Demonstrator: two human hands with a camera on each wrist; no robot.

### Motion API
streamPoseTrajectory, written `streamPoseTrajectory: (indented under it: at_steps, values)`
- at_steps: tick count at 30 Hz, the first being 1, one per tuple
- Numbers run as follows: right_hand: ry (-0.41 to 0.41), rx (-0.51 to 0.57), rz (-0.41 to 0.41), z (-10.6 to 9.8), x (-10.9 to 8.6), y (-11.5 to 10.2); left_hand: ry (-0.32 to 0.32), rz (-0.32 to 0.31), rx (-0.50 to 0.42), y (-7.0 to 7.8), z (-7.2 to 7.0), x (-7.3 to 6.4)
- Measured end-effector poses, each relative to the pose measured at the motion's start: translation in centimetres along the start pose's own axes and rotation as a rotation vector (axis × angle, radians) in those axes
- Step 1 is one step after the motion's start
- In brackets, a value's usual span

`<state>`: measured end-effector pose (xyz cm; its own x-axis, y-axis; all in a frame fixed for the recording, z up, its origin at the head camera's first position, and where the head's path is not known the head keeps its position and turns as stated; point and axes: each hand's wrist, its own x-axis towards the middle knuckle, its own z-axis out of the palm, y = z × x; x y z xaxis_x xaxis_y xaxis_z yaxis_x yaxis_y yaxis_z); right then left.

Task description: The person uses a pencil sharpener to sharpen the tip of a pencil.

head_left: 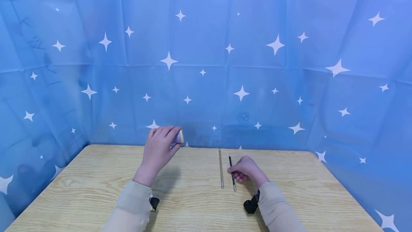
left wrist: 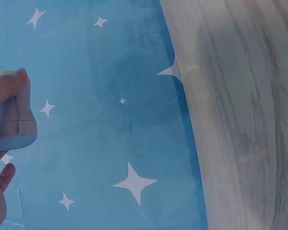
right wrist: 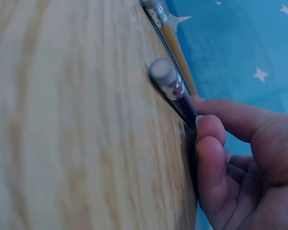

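Note:
My left hand (head_left: 160, 149) is raised over the far left-centre of the table, gripping a small lavender object with a yellow end (head_left: 178, 137). Seen from the left wrist, this lavender object (left wrist: 17, 112) has a waisted body and a flared base; its kind is unclear, and the fingers hide part of it. At the right of centre, my right hand (head_left: 247, 169) pinches a dark pencil (head_left: 234, 184) between thumb and fingers, low at the tabletop. Its eraser end points toward me. Just left of it lies a natural-wood pencil (head_left: 221, 169), roughly parallel, with its own eraser end nearest me.
The wood-grain table (head_left: 193, 210) has rounded far corners. A blue curtain with white stars (head_left: 206, 38) hangs close behind its far edge and along both sides. Black wrist devices sit by the left cuff (head_left: 154, 203) and right cuff (head_left: 251, 204).

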<state>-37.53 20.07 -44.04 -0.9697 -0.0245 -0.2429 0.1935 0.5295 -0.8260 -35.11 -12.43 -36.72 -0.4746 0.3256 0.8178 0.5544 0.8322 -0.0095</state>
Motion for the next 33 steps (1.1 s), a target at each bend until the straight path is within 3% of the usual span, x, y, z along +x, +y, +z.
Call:
streamPoseTrajectory:
  at_steps: [13,21,27,33]
  values:
    - [0.035,0.008,-0.011,0.1,-0.2,-0.3,-0.001,-0.013,-0.004,0.0,-0.1,-0.1]
    - [0.091,0.061,-0.073,-1.0,0.2,-1.3,0.011,-0.018,-0.007,0.0,-0.2,0.1]
    - [0.083,0.142,-0.213,-2.1,0.1,-3.5,0.001,-0.038,-0.008,-0.1,-0.3,0.0]
    - [0.092,0.119,-0.354,-3.0,-0.5,-5.3,0.004,-0.029,-0.006,-0.1,-0.2,-0.1]
